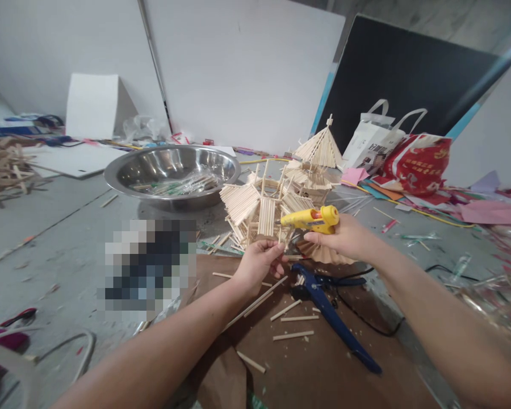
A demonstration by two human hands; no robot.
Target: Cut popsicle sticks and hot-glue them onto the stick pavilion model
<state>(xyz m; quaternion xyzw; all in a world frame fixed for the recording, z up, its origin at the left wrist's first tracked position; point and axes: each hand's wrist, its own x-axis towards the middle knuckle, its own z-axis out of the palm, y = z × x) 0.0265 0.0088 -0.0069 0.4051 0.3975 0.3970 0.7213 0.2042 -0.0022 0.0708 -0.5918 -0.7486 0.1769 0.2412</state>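
Observation:
A model of small houses built from wooden sticks (pixel 276 193) stands in the middle of the work surface. My right hand (pixel 344 236) is closed round a yellow hot glue gun (pixel 313 219), whose nozzle points left at the model's lower front. My left hand (pixel 259 261) is just below the model, its fingers pinched on a thin wooden stick (pixel 280 238) held against the structure. Loose cut sticks (pixel 293 318) lie on brown paper (pixel 306 363) under my forearms, next to blue-handled cutters (pixel 332 315).
A steel bowl (pixel 172 170) with sticks inside sits at the back left. A pile of wooden strips (pixel 4 167) lies far left. White and red bags (pixel 409 153) and coloured paper scraps (pixel 489 210) crowd the right. A black cable (pixel 375 324) runs by the cutters.

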